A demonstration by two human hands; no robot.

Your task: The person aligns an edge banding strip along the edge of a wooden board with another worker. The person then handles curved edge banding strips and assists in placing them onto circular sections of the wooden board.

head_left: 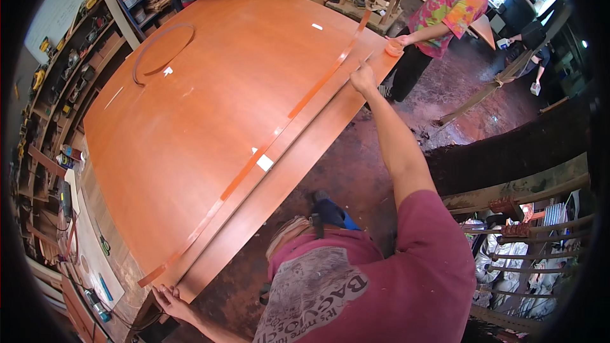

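One long orange strip [284, 180] runs from near left to far right along the large panel [190, 130], its outer edge facing open floor [337, 168], with the left hand [171, 302] at its near end and the partly curled right hand [364, 79] at its far end, whether either grasps impossible to tell, its underside hidden.

Sheet [203, 121]: on the table [119, 241], which shows past its left side.
Tape [318, 80]: on the sheet, along the edge nearest the wearer.
Left hand [169, 302]: at the near-left corner.
Right hand [363, 79]: toward the far-right end of the taped edge.
Roll [393, 47]: at the right corner, beyond the right hand.
Co-worker [448, 13]: behind that corner.
Scissors [105, 246]: on the table, left of the sheet.
Shelves [60, 89]: left of the table.
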